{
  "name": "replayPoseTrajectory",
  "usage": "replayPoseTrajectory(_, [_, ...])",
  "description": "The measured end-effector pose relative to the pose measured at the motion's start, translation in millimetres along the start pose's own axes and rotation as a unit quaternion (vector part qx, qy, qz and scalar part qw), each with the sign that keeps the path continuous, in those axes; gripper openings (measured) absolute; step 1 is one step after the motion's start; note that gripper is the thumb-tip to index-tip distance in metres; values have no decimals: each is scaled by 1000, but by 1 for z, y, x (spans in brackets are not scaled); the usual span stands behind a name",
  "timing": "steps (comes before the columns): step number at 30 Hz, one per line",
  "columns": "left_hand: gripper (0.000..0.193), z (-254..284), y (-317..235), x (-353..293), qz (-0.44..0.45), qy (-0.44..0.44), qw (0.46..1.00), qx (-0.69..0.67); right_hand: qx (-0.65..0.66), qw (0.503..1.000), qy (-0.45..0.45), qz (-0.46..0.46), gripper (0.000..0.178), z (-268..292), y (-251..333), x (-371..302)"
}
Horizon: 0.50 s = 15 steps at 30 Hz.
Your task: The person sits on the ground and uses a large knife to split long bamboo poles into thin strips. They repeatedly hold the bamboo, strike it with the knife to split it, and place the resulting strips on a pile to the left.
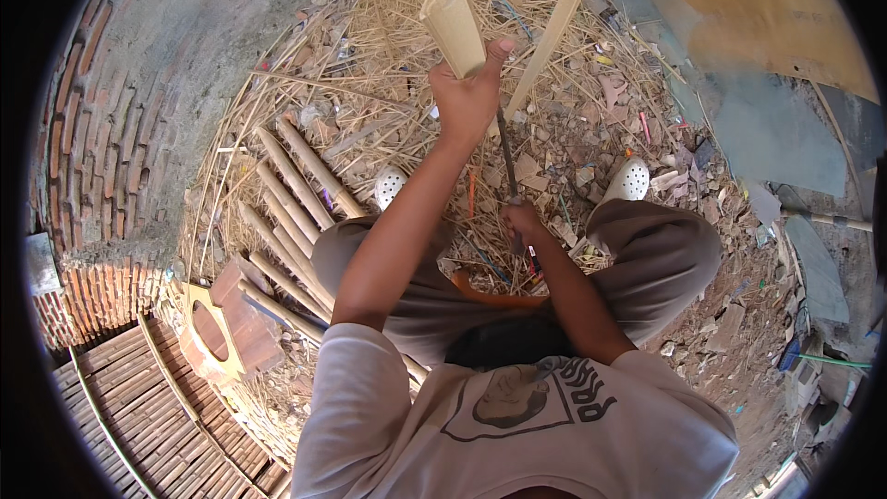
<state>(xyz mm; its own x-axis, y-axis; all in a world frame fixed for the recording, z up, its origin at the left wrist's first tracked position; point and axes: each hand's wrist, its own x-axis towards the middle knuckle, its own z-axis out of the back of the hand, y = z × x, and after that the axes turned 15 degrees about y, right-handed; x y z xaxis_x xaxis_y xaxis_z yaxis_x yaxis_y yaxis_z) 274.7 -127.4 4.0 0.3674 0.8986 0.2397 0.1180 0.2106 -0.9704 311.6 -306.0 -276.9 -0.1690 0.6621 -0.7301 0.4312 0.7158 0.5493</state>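
Observation:
Out in front, my left hand (467,102) is wrapped around the lower end of a pale split bamboo piece (455,28), its thumb pointing up. A second pale strip (556,28) rises to the right of that hand and leans away from the first piece. My right hand (523,218), lower and closer to me, is closed on the handle of a long knife (507,159). The dark, narrow blade points up toward my left hand and passes beside the strip's lower end. Whether the blade touches the bamboo cannot be made out.
Several bamboo poles (294,176) lie to the left of my knee. Straw and chips (388,9) cover the ground around my white clogs (632,179). A brick wall (102,148) stands at left, with a slatted bamboo surface (157,407) below. Grey sheets (767,129) lie at right.

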Motion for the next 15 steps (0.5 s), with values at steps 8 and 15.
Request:
replayPoseTrajectory(8, [31,-10,3,7,32,2,999,24,130,977,169,-20,28,23,-5,2])
replayPoseTrajectory(15, [28,-8,8,21,-9,-84,996,-29,-93,991,-93,38,27,-18,-13,23])
